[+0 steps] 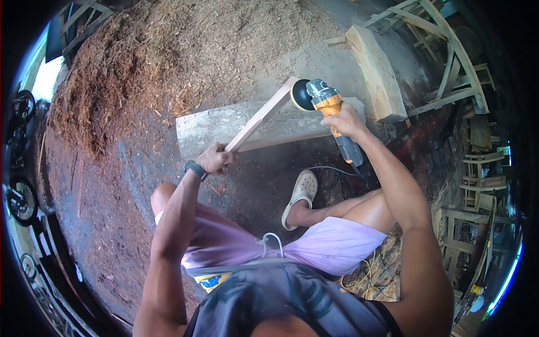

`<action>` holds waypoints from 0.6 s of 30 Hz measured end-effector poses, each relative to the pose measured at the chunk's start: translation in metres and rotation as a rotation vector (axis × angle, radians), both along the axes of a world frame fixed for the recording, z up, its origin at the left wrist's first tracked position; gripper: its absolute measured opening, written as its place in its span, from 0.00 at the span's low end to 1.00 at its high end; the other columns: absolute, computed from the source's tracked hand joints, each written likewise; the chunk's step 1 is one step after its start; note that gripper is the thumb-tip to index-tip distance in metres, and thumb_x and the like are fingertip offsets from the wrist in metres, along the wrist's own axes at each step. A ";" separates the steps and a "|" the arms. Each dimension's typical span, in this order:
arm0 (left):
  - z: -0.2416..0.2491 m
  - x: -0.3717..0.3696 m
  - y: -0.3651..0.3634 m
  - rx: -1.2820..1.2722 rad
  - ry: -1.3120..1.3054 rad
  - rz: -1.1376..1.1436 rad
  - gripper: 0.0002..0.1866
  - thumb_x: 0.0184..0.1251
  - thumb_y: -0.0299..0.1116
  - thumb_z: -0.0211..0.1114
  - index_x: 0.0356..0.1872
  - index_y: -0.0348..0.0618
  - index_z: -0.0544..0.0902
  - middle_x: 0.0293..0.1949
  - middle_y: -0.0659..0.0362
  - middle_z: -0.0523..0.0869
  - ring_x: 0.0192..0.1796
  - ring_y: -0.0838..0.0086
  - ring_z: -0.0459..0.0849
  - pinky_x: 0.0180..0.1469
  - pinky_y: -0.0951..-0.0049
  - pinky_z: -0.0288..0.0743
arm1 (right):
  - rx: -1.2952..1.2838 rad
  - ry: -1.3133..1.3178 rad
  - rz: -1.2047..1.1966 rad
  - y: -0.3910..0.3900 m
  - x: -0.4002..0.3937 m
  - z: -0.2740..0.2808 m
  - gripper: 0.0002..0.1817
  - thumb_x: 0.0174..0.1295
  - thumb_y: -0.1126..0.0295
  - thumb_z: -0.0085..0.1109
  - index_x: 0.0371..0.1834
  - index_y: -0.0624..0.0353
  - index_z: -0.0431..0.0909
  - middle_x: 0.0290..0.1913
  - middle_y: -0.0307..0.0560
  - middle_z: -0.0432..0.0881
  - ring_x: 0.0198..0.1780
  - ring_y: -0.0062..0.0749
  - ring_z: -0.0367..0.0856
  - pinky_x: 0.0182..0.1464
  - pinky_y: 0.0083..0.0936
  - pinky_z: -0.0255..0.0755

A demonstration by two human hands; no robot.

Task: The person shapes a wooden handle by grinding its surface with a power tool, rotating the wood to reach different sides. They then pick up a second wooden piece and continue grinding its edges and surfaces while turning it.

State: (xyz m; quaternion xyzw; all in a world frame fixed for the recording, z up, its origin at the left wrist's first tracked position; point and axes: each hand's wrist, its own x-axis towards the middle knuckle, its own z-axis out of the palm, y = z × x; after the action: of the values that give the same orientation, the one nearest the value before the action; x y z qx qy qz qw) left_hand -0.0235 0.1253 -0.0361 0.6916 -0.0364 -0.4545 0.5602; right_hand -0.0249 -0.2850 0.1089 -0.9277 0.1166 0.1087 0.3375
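Note:
My left hand (217,159), with a dark watch on its wrist, is closed round the near end of a pale wooden strip (261,119). The strip slants up and right across a squared wooden beam (208,130) on the ground. My right hand (345,119) grips the body of a yellow and grey angle grinder (327,101). The grinder's round disc (302,95), dark with a pale rim, is at the far end of the strip, seemingly touching it. A dark cord runs from the grinder's lower end.
Wood shavings (185,50) are heaped beyond the beam. A thick timber block (377,76) lies at the right, near wooden frames (457,50). Chair-like wooden frames (483,174) line the far right. Motorcycles (22,199) stand at the far left. A clog (304,191) is on my foot.

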 end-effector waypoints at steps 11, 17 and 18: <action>0.011 -0.010 0.006 0.015 0.086 0.047 0.19 0.67 0.39 0.73 0.53 0.38 0.83 0.24 0.64 0.81 0.20 0.81 0.77 0.18 0.76 0.67 | -0.056 0.073 0.231 0.051 -0.002 -0.005 0.27 0.44 0.61 0.74 0.47 0.64 0.85 0.41 0.58 0.90 0.45 0.47 0.89 0.50 0.39 0.80; -0.024 -0.018 -0.008 0.394 -0.467 -0.059 0.23 0.62 0.45 0.77 0.45 0.33 0.90 0.34 0.46 0.91 0.37 0.60 0.92 0.42 0.61 0.85 | -0.166 0.110 0.294 0.086 -0.007 0.010 0.29 0.44 0.60 0.74 0.50 0.65 0.83 0.46 0.62 0.89 0.49 0.53 0.89 0.53 0.41 0.80; -0.024 -0.018 -0.010 0.494 -0.447 -0.085 0.23 0.61 0.46 0.77 0.42 0.32 0.90 0.37 0.42 0.92 0.43 0.55 0.93 0.48 0.57 0.85 | -0.209 0.110 0.311 0.090 -0.007 0.012 0.30 0.45 0.60 0.74 0.51 0.65 0.83 0.47 0.64 0.89 0.50 0.56 0.88 0.54 0.41 0.80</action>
State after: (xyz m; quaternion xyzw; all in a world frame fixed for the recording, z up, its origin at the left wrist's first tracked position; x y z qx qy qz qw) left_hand -0.0411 0.1150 -0.0603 0.8870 -0.0760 -0.3094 0.3342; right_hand -0.0324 -0.1951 0.1211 -0.9572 0.0008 0.1974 0.2118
